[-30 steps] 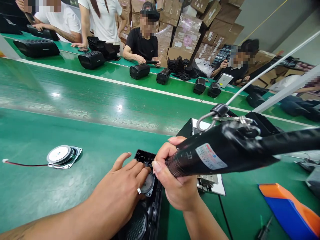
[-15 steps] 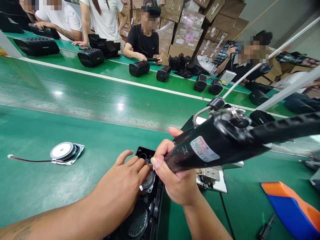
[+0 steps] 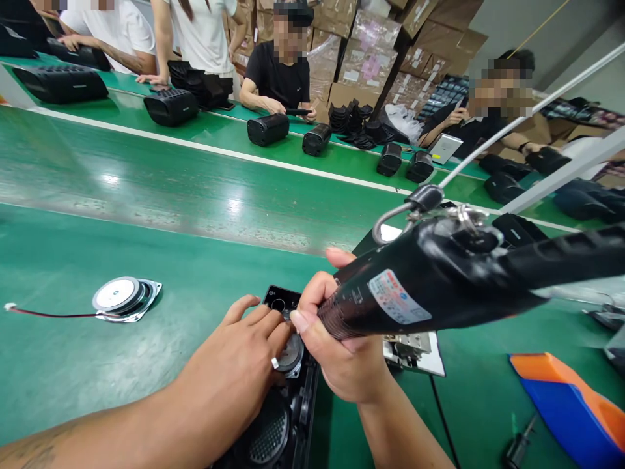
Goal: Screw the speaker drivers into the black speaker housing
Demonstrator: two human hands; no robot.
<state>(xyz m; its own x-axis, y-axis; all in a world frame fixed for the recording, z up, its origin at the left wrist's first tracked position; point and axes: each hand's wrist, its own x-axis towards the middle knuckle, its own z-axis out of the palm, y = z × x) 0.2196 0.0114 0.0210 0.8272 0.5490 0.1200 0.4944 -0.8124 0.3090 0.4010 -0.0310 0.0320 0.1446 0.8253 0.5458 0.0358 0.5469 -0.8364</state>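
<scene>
My right hand (image 3: pixel 342 345) is wrapped around a black electric screwdriver (image 3: pixel 430 286) that hangs from a white cable; its tip is hidden behind my fingers. My left hand (image 3: pixel 239 371) lies on a black speaker housing (image 3: pixel 283 417), fingers spread and pressing a small round speaker driver (image 3: pixel 291 355) into it. A ring shows on one finger. A black panel with round holes (image 3: pixel 280 301) pokes out just beyond my fingertips.
A loose speaker driver (image 3: pixel 122 298) with a red wire lies to the left on the green bench. A white metal part (image 3: pixel 415 348) sits behind my right hand, an orange-and-blue bin (image 3: pixel 566 404) at right. Several people work with black speakers across the conveyor belt (image 3: pixel 195 189).
The screwdriver body has shifted slightly in my right hand. Both hands stay on the housing, and the view has drifted a little.
</scene>
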